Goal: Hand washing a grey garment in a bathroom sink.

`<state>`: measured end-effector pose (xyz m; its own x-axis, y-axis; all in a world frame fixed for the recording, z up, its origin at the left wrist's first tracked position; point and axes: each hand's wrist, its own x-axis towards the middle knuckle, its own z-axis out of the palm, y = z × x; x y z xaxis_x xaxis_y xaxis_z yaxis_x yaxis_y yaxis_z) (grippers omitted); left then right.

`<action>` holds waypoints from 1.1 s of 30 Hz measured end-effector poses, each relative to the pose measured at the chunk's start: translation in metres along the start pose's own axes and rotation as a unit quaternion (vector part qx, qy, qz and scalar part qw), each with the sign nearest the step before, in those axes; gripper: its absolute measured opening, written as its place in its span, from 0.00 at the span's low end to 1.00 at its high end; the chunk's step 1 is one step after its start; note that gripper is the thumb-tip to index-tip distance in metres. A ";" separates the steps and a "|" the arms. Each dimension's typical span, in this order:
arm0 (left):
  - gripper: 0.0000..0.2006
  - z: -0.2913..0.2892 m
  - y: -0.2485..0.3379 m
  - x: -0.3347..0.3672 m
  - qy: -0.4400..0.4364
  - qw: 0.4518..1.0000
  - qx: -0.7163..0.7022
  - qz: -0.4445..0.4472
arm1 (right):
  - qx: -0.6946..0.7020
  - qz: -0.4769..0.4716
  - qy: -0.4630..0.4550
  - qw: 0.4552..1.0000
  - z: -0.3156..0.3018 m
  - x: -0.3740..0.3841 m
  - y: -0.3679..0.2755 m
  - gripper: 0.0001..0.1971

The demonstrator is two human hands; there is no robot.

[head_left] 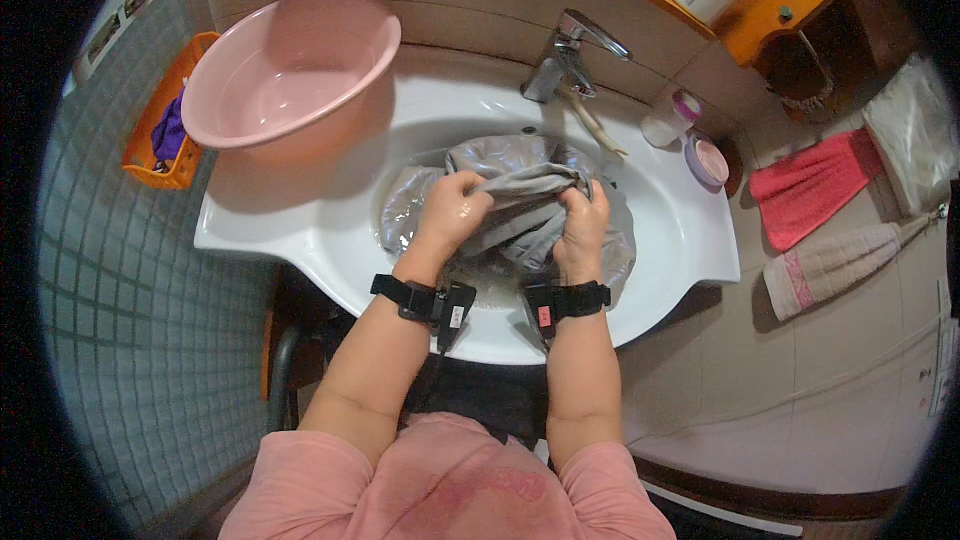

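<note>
A wet grey garment lies bunched in the white sink, partly under water, with a shiny, silvery part of it spread toward the back. My left hand is closed on one edge of the cloth, knuckles up. Opposite it, my right hand pinches another part, thumb on top. Between the two hands a fold of the fabric is stretched, raised a little above the rest. Black straps with small boxes sit on both wrists. Which part of the garment I hold cannot be made out.
A pink basin stands on the counter at the left, beside an orange basket on the wall. The chrome faucet rises behind the sink. A clear bottle and a round pink container stand at right, near hanging red and beige towels.
</note>
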<state>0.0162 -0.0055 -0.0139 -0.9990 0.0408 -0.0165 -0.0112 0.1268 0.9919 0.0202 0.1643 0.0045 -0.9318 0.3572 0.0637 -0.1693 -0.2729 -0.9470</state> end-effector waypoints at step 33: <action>0.21 0.003 0.022 -0.005 -0.137 0.960 -0.240 -0.039 | -0.457 -0.162 -0.031 0.874 0.024 0.006 0.011 0.18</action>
<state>0.0212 -0.0004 0.0079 -0.9461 0.3181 -0.0612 -0.1707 -0.3290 0.9288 0.0044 0.1417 0.0018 -0.9031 0.2268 0.3646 -0.1260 0.6717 -0.7300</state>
